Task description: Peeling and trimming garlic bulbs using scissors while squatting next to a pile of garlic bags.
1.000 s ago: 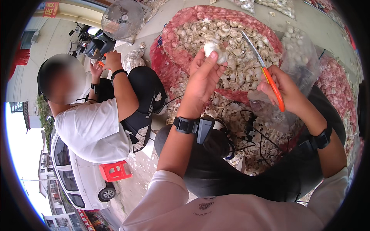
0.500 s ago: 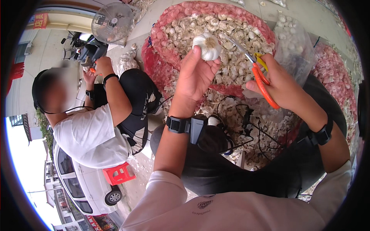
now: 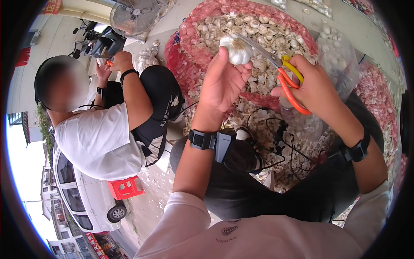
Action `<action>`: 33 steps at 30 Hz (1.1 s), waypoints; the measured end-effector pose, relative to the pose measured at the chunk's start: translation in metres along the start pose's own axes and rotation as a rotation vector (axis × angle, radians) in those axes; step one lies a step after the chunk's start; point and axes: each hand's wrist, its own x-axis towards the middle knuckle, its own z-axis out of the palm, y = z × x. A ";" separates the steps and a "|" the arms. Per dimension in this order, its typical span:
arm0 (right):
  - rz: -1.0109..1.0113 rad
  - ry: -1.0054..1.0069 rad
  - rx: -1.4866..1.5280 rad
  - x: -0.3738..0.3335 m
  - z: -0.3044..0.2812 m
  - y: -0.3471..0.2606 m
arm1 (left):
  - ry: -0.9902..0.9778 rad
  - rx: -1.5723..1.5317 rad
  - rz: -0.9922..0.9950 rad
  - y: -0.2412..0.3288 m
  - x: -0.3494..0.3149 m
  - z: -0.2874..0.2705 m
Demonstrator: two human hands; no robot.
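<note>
A white garlic bulb (image 3: 239,52) rests in my left hand (image 3: 225,82), gripped between thumb and fingers with its root end turned up. My right hand (image 3: 317,84) is wrapped around scissors (image 3: 288,84) with one orange and one yellow handle. Their grey blades reach left to the bulb's root end, the tips at its upper edge. Whether the blades touch the root cannot be made out. Below both hands lies a red mesh sack (image 3: 194,36), its mouth wide, full of loose garlic bulbs (image 3: 261,30) and dry skins.
Clear bags of garlic (image 3: 334,52) and another red mesh sack (image 3: 375,95) stand at the right. Black cables (image 3: 280,142) cross the skins (image 3: 241,114) near my feet. To the left sits another person (image 3: 99,142) with orange-handled scissors. Beyond are a fan (image 3: 134,15), red stool (image 3: 125,188) and white car (image 3: 77,194).
The scissors have moved left, so their blades now reach the bulb's root end. My left hand still holds the bulb. The whole view has shifted slightly.
</note>
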 end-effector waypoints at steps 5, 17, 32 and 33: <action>-0.029 0.111 0.255 0.016 0.013 -0.014 | 0.083 -0.060 0.050 0.011 -0.005 -0.002; -0.109 0.077 0.077 0.028 0.034 -0.039 | 0.070 -0.138 0.101 0.026 -0.013 -0.008; 0.000 0.035 0.069 0.033 0.015 -0.035 | 0.190 -0.238 0.090 0.021 -0.009 -0.009; -0.004 0.016 0.042 0.030 0.012 -0.036 | 0.193 -0.226 0.084 0.020 -0.010 -0.007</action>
